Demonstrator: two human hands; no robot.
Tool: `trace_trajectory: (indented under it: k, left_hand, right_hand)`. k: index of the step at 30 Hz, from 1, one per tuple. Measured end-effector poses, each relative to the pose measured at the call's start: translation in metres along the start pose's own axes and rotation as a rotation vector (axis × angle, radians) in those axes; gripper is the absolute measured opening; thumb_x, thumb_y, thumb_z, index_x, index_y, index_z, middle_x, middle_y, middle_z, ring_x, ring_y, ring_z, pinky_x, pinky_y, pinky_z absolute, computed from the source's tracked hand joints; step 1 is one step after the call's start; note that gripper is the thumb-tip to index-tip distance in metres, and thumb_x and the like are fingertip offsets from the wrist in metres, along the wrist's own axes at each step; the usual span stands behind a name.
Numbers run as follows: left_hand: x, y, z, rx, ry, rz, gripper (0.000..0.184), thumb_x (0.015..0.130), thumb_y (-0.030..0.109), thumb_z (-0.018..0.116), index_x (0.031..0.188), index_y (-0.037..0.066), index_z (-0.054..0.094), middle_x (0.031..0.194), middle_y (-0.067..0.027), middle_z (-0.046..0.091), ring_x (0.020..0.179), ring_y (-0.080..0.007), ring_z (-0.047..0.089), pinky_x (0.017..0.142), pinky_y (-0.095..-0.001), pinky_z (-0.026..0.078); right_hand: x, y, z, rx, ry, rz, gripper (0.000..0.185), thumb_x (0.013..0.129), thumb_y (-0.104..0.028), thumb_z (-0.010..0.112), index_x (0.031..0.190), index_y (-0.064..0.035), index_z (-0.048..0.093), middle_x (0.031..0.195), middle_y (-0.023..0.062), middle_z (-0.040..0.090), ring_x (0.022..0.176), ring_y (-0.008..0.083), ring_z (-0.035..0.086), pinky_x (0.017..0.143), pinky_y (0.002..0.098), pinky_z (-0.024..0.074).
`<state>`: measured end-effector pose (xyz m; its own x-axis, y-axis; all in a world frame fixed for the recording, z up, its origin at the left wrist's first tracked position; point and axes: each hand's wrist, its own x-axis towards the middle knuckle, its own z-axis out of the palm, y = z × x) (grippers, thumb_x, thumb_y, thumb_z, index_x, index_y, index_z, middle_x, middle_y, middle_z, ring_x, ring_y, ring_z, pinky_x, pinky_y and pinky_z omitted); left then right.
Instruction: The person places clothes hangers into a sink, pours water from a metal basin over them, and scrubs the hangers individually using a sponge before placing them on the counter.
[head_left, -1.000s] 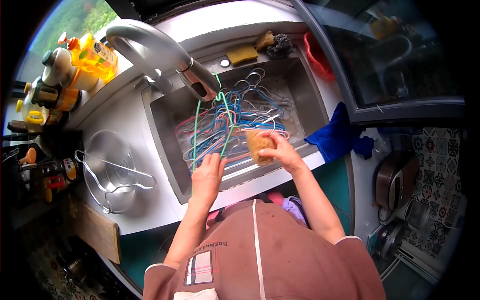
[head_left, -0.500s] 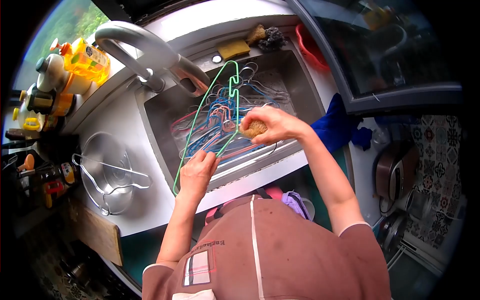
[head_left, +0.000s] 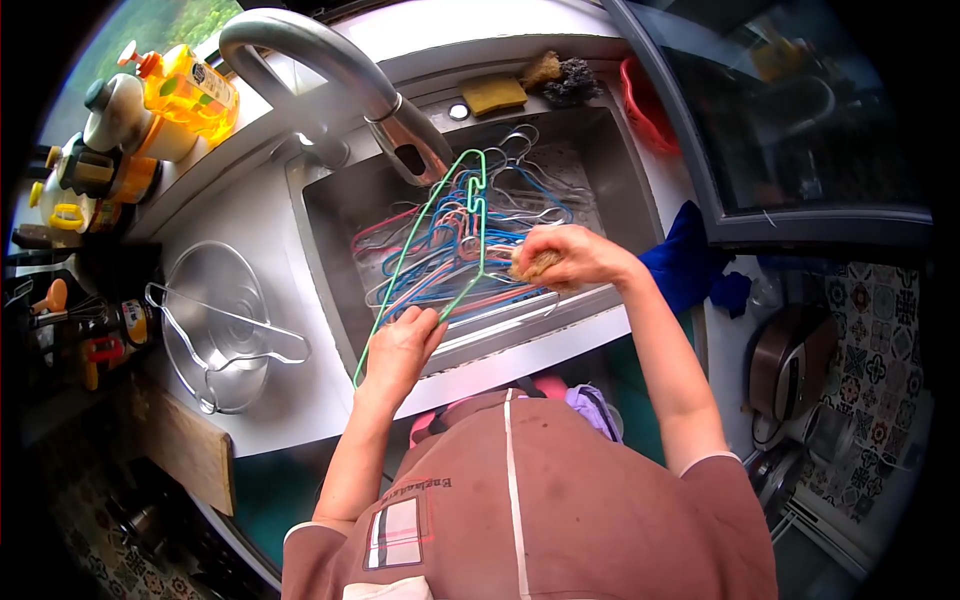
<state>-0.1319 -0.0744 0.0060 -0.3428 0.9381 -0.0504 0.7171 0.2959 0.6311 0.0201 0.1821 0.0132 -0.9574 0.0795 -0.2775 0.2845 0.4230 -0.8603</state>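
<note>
A green hanger (head_left: 408, 245) is gripped by my left hand (head_left: 400, 345) near the sink's front edge, and its long side rises over the sink. My right hand (head_left: 572, 258) is closed round a brown scrubber (head_left: 540, 264), just right of the hanger. Below them, several blue, pink and white hangers (head_left: 430, 275) lie tangled in the steel sink (head_left: 625, 190). The faucet head (head_left: 410, 150) hangs over the sink, behind the green hanger.
At the left on the counter, a clear bowl (head_left: 225, 385) has a metal hanger (head_left: 180, 325) across it. Bottles (head_left: 195, 95) line the window side. A yellow sponge (head_left: 492, 95) lies behind the sink; a blue cloth (head_left: 685, 262) and red basin (head_left: 645, 110) are at the right.
The green hanger, at first upright beneath the faucet, has turned and now slants from my left hand. My right hand has turned over the scrubber and moved slightly right and up.
</note>
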Motion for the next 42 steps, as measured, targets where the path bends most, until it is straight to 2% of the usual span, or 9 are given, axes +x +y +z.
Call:
trace_trajectory:
  k: [5, 9, 12, 17, 22, 24, 32, 35, 42]
  left_hand:
    - [-0.003, -0.006, -0.013, -0.006, -0.053, 0.066, 0.020, 0.081, 0.019, 0.061, 0.071, 0.007, 0.049, 0.069, -0.0099, 0.050, 0.063, -0.0316, 0.054, 0.053, -0.0402, 0.044]
    - [0.001, 0.002, -0.019, 0.065, -0.013, 0.137, 0.021, 0.081, 0.021, 0.062, 0.070, 0.007, 0.049, 0.068, -0.0088, 0.048, 0.060, -0.0293, 0.054, 0.052, -0.0383, 0.045]
    - [0.007, 0.011, -0.028, 0.190, -0.006, 0.183, 0.021, 0.080, 0.021, 0.063, 0.070, 0.009, 0.048, 0.066, -0.0071, 0.047, 0.058, -0.0260, 0.054, 0.049, -0.0361, 0.045]
    - [0.008, 0.015, -0.038, 0.285, 0.015, 0.249, 0.022, 0.079, 0.021, 0.064, 0.069, 0.010, 0.048, 0.064, -0.0049, 0.046, 0.055, -0.0221, 0.054, 0.047, -0.0329, 0.045]
    - [0.005, 0.010, -0.034, 0.278, 0.024, 0.256, 0.023, 0.077, 0.020, 0.065, 0.067, 0.010, 0.047, 0.064, -0.0044, 0.046, 0.055, -0.0214, 0.054, 0.046, -0.0322, 0.045]
    - [0.008, 0.010, -0.037, 0.301, 0.010, 0.234, 0.023, 0.077, 0.019, 0.065, 0.067, 0.010, 0.047, 0.064, -0.0043, 0.046, 0.055, -0.0211, 0.054, 0.046, -0.0322, 0.045]
    - [0.003, 0.003, -0.033, 0.243, 0.015, 0.300, 0.022, 0.077, 0.019, 0.065, 0.067, 0.010, 0.048, 0.065, -0.0040, 0.046, 0.055, -0.0209, 0.054, 0.046, -0.0327, 0.044]
    - [0.000, 0.000, -0.029, 0.239, 0.019, 0.271, 0.023, 0.077, 0.019, 0.065, 0.066, 0.010, 0.047, 0.064, -0.0042, 0.045, 0.055, -0.0211, 0.053, 0.046, -0.0330, 0.043]
    - [0.002, -0.004, -0.037, 0.212, -0.023, 0.270, 0.025, 0.076, 0.018, 0.066, 0.064, 0.009, 0.046, 0.063, -0.0052, 0.045, 0.056, -0.0227, 0.053, 0.047, -0.0333, 0.044]
  right_hand:
    - [-0.004, 0.002, -0.007, 0.443, 0.524, 0.125, 0.022, 0.083, -0.021, 0.063, 0.098, -0.0054, 0.063, 0.101, 0.0078, 0.061, 0.094, 0.0184, 0.057, 0.083, 0.0294, 0.0448]
    - [0.005, -0.020, 0.000, 0.192, 0.261, -0.159, 0.022, 0.086, -0.021, 0.056, 0.099, -0.0058, 0.065, 0.103, 0.0094, 0.059, 0.099, 0.0193, 0.055, 0.089, 0.0310, 0.0420]
    - [0.012, -0.046, 0.014, -0.072, 0.138, -0.272, 0.013, 0.077, -0.015, 0.063, 0.089, -0.0094, 0.067, 0.094, 0.0052, 0.062, 0.093, 0.0196, 0.057, 0.083, 0.0322, 0.0434]
    - [0.019, -0.035, 0.006, -0.330, 0.297, -0.333, 0.006, 0.070, -0.010, 0.067, 0.075, -0.0118, 0.063, 0.085, -0.0013, 0.064, 0.081, 0.0162, 0.058, 0.077, 0.0292, 0.0393]
    - [0.020, -0.046, 0.011, -0.236, 0.299, -0.414, 0.009, 0.069, -0.010, 0.067, 0.077, -0.0119, 0.063, 0.086, -0.0012, 0.064, 0.082, 0.0170, 0.057, 0.076, 0.0298, 0.0415]
    - [0.015, -0.061, 0.026, -0.358, 0.227, -0.311, 0.007, 0.071, -0.014, 0.067, 0.078, -0.0149, 0.064, 0.087, -0.0038, 0.063, 0.079, 0.0207, 0.055, 0.071, 0.0307, 0.0477]
    - [0.024, -0.023, 0.009, -0.380, 0.321, -0.123, 0.008, 0.071, -0.012, 0.066, 0.079, -0.0128, 0.064, 0.088, -0.0021, 0.064, 0.082, 0.0190, 0.057, 0.075, 0.0297, 0.0429]
    - [0.020, -0.042, 0.026, -0.235, 0.242, -0.366, 0.010, 0.073, -0.014, 0.065, 0.082, -0.0155, 0.064, 0.090, -0.0032, 0.063, 0.081, 0.0208, 0.056, 0.071, 0.0315, 0.0469]
    - [0.016, -0.044, 0.024, -0.382, 0.248, -0.287, 0.010, 0.075, -0.017, 0.062, 0.085, -0.0174, 0.063, 0.090, -0.0039, 0.060, 0.079, 0.0229, 0.053, 0.068, 0.0324, 0.0492]
